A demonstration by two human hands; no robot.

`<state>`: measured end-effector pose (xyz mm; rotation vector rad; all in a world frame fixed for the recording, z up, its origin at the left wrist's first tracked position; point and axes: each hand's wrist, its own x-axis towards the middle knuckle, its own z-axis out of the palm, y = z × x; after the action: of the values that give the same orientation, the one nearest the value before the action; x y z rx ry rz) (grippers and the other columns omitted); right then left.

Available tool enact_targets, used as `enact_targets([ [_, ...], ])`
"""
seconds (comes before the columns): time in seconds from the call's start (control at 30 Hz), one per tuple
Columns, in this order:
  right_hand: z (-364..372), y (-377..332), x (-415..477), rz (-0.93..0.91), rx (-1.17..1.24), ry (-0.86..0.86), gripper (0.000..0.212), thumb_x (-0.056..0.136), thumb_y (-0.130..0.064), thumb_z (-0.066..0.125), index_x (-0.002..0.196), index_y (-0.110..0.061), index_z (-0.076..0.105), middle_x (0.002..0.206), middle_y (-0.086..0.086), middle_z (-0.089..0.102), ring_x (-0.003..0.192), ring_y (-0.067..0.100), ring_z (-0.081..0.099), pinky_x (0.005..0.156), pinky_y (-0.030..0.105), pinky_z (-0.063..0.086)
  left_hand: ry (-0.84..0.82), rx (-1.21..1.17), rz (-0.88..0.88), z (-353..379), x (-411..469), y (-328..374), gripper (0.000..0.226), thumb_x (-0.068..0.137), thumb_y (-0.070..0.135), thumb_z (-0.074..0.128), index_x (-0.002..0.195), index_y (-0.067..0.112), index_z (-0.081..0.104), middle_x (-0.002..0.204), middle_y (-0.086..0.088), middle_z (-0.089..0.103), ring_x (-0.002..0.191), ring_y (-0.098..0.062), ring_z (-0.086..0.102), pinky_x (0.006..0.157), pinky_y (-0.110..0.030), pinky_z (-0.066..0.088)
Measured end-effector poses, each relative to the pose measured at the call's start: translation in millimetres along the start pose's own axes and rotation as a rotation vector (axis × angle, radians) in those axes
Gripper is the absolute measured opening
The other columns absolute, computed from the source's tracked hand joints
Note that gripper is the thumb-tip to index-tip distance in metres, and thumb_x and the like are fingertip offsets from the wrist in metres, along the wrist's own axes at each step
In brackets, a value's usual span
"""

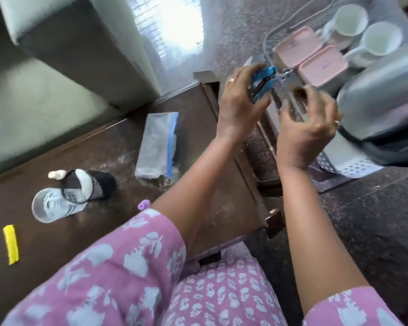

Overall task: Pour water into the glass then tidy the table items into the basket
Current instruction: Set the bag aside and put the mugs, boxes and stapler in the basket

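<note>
Dark brown wooden table [85, 147] on speckled stone floor [363, 220]; grey sofa [64, 55] beyond. Left hand [238, 107] closed around blue clip-like item [263, 82], blurred. Right hand [309, 130] just beside it, fingers curled, half open, holding nothing visible. Wire basket [269, 41] just beyond grip, holding pink containers [309, 57], white mugs [363, 31]. Glass [52, 205] of water far left of grip, on table, clear, ribbed.

No text, number or brand can be read anywhere. The two pink box lids [295, 47] near the table's far right corner each bear a small mark, too blurred to make out.
</note>
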<state>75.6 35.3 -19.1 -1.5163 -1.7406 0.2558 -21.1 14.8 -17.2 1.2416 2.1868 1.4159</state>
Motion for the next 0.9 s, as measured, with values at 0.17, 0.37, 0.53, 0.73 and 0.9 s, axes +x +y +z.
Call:
enact_targets([
  [0.17, -18.4, 42.0, 36.6, 0.236, -0.041, -0.055, 0.027, 0.073, -0.019, 0.066, 0.098, -0.01, 0.069, 0.102, 0.012, 0.067, 0.093, 0.03, 0.062, 0.082, 0.033, 0.043, -0.32, 0.066, 0.144, 52.9, 49.8, 30.4, 0.037, 0.073, 0.005, 0.066, 0.109, 0.001, 0.061, 0.11, -0.013, 0.066, 0.101, -0.026, 0.061, 0.08, -0.008, 0.035],
  [0.37, -20.9, 78.5, 39.9, 0.472, -0.296, -0.365, 0.023, 0.074, -0.014, 0.064, 0.096, -0.013, 0.07, 0.102, 0.018, 0.066, 0.093, 0.037, 0.06, 0.07, 0.035, 0.046, -0.882, 0.43, 0.203, 100.7, 64.6, 29.7, 0.033, 0.077, 0.007, 0.061, 0.109, 0.008, 0.061, 0.113, -0.009, 0.063, 0.103, -0.021, 0.057, 0.085, -0.022, 0.04],
  [0.53, -17.7, 92.2, 32.8, 0.606, -0.365, -0.474, 0.023, 0.074, -0.009, 0.061, 0.096, -0.01, 0.07, 0.102, 0.02, 0.065, 0.095, 0.038, 0.061, 0.07, 0.037, 0.05, -1.003, 0.595, 0.157, 121.8, 51.2, 29.3, 0.034, 0.078, 0.009, 0.062, 0.112, 0.011, 0.058, 0.117, -0.015, 0.058, 0.106, -0.029, 0.056, 0.092, -0.039, 0.048],
  [0.73, -12.4, 100.8, 38.5, 0.674, -0.389, -0.498, 0.025, 0.08, -0.003, 0.056, 0.103, -0.002, 0.065, 0.112, 0.022, 0.062, 0.105, 0.039, 0.058, 0.077, 0.043, 0.051, -0.929, 0.767, 0.154, 132.0, 28.8, 35.2, 0.028, 0.084, 0.014, 0.06, 0.112, 0.008, 0.055, 0.118, -0.016, 0.058, 0.107, -0.037, 0.058, 0.082, -0.041, 0.047],
  [0.9, -13.2, 95.7, 40.5, 0.62, -0.41, -0.454, 0.024, 0.081, -0.005, 0.059, 0.105, -0.004, 0.065, 0.114, 0.023, 0.06, 0.104, 0.041, 0.056, 0.083, 0.043, 0.048, -0.754, 0.746, 0.193, 127.3, 15.1, 34.6, 0.032, 0.085, 0.037, 0.059, 0.107, 0.013, 0.06, 0.112, -0.009, 0.064, 0.106, -0.032, 0.059, 0.079, -0.038, 0.044],
])
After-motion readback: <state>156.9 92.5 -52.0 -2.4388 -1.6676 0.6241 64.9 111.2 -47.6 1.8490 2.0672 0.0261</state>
